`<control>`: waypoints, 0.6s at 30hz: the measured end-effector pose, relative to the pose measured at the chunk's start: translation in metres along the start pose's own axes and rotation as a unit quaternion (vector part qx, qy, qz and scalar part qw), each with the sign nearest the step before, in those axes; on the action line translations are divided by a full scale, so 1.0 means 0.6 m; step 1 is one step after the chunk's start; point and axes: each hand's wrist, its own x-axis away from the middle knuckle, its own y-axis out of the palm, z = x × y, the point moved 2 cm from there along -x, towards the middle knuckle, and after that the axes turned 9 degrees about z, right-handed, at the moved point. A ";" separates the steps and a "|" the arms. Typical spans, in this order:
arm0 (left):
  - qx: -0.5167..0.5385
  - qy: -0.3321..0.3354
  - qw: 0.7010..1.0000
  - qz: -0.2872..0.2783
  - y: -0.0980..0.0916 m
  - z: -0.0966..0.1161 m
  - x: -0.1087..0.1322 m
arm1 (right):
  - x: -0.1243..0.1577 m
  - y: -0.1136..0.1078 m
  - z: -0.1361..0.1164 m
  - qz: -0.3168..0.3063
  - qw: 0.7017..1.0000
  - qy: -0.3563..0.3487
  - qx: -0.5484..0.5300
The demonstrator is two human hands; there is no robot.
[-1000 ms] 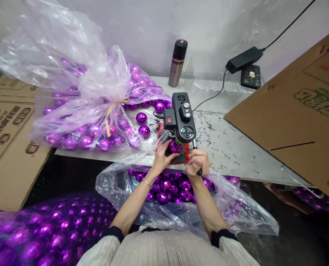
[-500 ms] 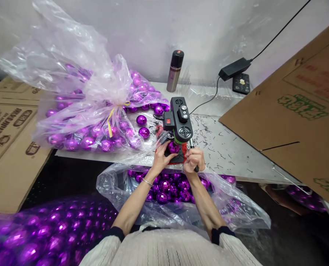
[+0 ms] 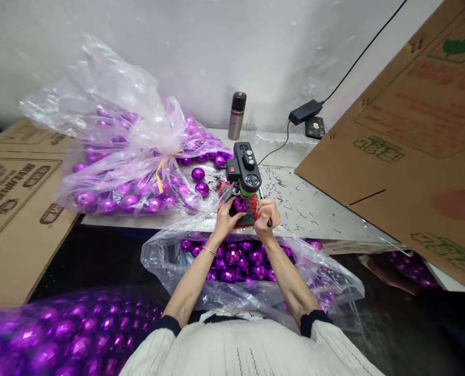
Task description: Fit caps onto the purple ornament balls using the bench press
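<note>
A black bench drill press (image 3: pixel 247 168) with a red switch stands on the white table. Beneath its head sits a shiny purple faceted ball (image 3: pixel 240 204), over a black base with red around it. My left hand (image 3: pixel 225 218) is closed on the ball from its left side, fingers and thumb gripping it. On the right, my right hand (image 3: pixel 267 213) is wrapped round the press's lever handle (image 3: pixel 269 223), whose black end pokes out below the fist. An open clear bag (image 3: pixel 158 261) full of purple balls lies just below my hands.
A tied clear bag (image 3: pixel 138 130) of purple balls fills the table's left, with loose balls (image 3: pixel 201 189) beside it. A spray can (image 3: pixel 237 116) and power adapter (image 3: pixel 305 112) stand behind. Cardboard boxes (image 3: pixel 405 141) flank the table, and dark shavings (image 3: pixel 295 201) litter it.
The camera view has shifted, so the whole scene sits slightly differently. Both hands keep their grips on the ball and the lever, with little visible movement.
</note>
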 end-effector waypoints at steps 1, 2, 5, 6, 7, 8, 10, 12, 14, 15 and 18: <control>0.000 0.000 1.000 0.001 0.000 -0.002 0.000 | -0.014 0.001 -0.009 -0.005 1.000 0.012 -0.003; 0.000 0.000 1.000 0.001 0.000 -0.003 -0.001 | -0.029 0.002 -0.017 -0.012 1.000 0.027 -0.005; -0.004 0.004 1.000 0.006 0.002 -0.005 -0.001 | -0.061 0.006 -0.041 -0.021 0.998 0.056 -0.011; -0.005 0.007 1.000 0.007 0.002 -0.005 0.000 | -0.065 0.007 -0.045 -0.019 0.998 0.057 -0.013; -0.004 0.009 1.000 0.006 0.003 -0.005 0.000 | -0.064 0.007 -0.047 -0.017 0.998 0.054 -0.012; -0.003 0.012 1.000 0.006 0.003 -0.005 0.000 | -0.060 0.007 -0.047 -0.015 0.999 0.048 -0.009; 0.001 0.015 1.000 0.006 0.004 -0.004 0.002 | -0.041 0.005 -0.038 -0.010 1.000 0.027 -0.002; 0.000 0.017 1.000 0.006 0.003 -0.004 0.003 | -0.018 0.001 -0.023 -0.006 1.000 -0.005 0.003; -0.005 0.020 1.000 0.004 0.002 -0.003 0.004 | 0.002 -0.002 -0.006 -0.006 1.000 -0.028 0.007; -0.008 0.022 1.000 0.002 0.002 -0.003 0.005 | 0.010 -0.004 0.001 -0.007 0.999 -0.032 0.010; -0.012 0.026 1.000 0.002 0.002 -0.003 0.006 | 0.024 -0.004 0.016 -0.005 1.000 -0.023 0.012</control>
